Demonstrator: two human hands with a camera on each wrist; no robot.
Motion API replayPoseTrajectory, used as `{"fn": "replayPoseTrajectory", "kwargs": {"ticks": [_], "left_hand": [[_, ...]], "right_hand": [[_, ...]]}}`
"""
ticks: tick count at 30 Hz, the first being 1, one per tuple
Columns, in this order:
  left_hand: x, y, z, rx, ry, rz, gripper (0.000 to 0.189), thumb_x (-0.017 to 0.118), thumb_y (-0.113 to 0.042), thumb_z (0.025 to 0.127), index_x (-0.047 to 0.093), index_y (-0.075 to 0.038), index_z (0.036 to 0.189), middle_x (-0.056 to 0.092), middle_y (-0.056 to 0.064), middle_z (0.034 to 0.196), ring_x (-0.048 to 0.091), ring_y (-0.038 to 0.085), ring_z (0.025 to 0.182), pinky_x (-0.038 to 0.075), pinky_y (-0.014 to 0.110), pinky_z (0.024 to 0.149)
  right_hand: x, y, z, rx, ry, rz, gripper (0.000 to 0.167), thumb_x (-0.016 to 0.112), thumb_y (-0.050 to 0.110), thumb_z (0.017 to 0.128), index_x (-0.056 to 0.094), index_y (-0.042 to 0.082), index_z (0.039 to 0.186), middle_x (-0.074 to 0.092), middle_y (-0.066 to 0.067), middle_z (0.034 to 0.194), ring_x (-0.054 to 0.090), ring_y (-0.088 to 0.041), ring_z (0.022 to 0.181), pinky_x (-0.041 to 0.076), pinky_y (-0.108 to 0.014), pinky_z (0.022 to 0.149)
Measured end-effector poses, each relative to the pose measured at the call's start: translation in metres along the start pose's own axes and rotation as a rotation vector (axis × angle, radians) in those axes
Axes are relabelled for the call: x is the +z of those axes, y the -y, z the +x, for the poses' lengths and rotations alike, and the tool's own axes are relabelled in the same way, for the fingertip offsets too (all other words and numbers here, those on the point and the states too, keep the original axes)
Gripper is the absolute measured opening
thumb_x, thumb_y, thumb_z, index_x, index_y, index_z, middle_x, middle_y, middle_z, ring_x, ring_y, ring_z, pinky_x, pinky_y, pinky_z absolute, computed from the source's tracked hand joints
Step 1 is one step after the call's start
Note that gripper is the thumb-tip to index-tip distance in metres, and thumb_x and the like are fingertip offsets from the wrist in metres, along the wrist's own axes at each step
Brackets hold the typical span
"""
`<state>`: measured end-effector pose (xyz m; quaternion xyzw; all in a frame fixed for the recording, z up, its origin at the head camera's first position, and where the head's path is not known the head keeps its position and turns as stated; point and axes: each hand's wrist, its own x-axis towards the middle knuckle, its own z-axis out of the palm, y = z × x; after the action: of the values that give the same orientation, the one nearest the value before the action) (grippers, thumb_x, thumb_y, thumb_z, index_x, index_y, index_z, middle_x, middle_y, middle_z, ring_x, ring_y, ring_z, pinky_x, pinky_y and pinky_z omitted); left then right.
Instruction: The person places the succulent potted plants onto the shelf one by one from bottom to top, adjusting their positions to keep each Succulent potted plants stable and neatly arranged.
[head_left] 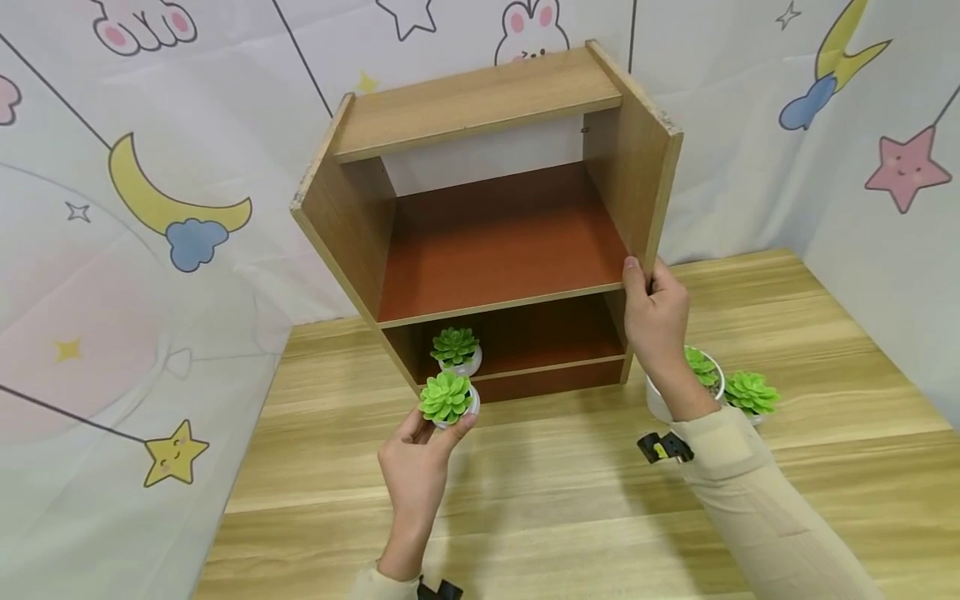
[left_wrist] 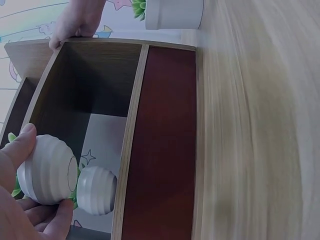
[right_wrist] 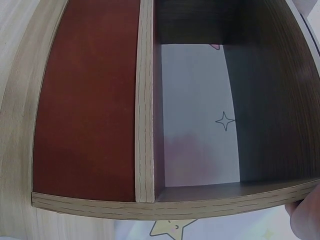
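Note:
My left hand [head_left: 416, 467] holds a small artificial succulent [head_left: 446, 398] by its white ribbed pot [left_wrist: 47, 170], thumb on one side and fingers on the other. It is in front of the left end of the wooden shelf unit [head_left: 480, 83]. Just behind it, a similar succulent [head_left: 455, 344] stands inside the lower compartment, its white pot [left_wrist: 96, 191] visible in the left wrist view. With thumb and fingers, my right hand [head_left: 657, 325] grips the front edge of the unit's right side panel [head_left: 637, 167]. Some of its fingers are hidden behind that panel.
Right of the unit, a larger white pot [head_left: 660, 402] with a green plant stands partly behind my right wrist. Beside it is another small succulent [head_left: 752, 392]. The unit rests on a wood-grain table [head_left: 555, 483], with a cartoon-printed cloth [head_left: 255, 75] behind.

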<state>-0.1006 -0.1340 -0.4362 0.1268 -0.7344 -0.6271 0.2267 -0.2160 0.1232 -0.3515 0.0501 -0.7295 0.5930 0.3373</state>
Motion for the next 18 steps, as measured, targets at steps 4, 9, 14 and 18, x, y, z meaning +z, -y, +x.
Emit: {"fn": "replayPoseTrajectory", "kwargs": {"ticks": [4, 9, 14, 18], "left_hand": [[0.004, 0.000, 0.001, 0.001, 0.011, -0.028, 0.062, 0.093, -0.038, 0.063, 0.073, -0.013, 0.116, 0.068, 0.006, 0.114, 0.064, 0.020, 0.105, 0.053, 0.034, 0.083], [0.010, 0.001, 0.001, 0.005, 0.019, -0.065, 0.063, 0.094, -0.036, 0.063, 0.072, -0.015, 0.118, 0.067, 0.004, 0.117, 0.064, 0.019, 0.107, 0.052, 0.029, 0.082], [0.015, 0.000, 0.001, 0.000, 0.035, -0.069, 0.065, 0.093, -0.037, 0.064, 0.071, -0.016, 0.121, 0.066, 0.003, 0.119, 0.063, 0.018, 0.109, 0.052, 0.029, 0.084], [0.018, 0.001, 0.002, 0.007, 0.036, -0.070, 0.068, 0.093, -0.037, 0.065, 0.069, -0.014, 0.124, 0.066, 0.003, 0.120, 0.063, 0.018, 0.109, 0.052, 0.031, 0.084]], "right_hand": [[-0.001, 0.000, 0.001, 0.000, -0.008, 0.002, 0.028, 0.052, 0.007, 0.100, 0.053, -0.003, 0.074, 0.032, -0.001, 0.057, 0.028, -0.007, 0.052, 0.020, -0.024, 0.048], [-0.001, 0.000, 0.001, 0.000, 0.000, 0.002, 0.028, 0.052, 0.007, 0.100, 0.053, -0.003, 0.074, 0.032, 0.000, 0.057, 0.028, -0.006, 0.052, 0.020, -0.024, 0.048], [0.000, 0.000, 0.000, -0.001, -0.002, -0.001, 0.027, 0.052, 0.006, 0.100, 0.054, -0.004, 0.075, 0.033, -0.001, 0.058, 0.029, -0.007, 0.053, 0.021, -0.025, 0.049], [0.000, 0.001, 0.000, 0.001, -0.002, -0.002, 0.028, 0.053, 0.006, 0.100, 0.054, -0.004, 0.074, 0.036, -0.003, 0.059, 0.031, -0.008, 0.054, 0.023, -0.025, 0.050]]}}
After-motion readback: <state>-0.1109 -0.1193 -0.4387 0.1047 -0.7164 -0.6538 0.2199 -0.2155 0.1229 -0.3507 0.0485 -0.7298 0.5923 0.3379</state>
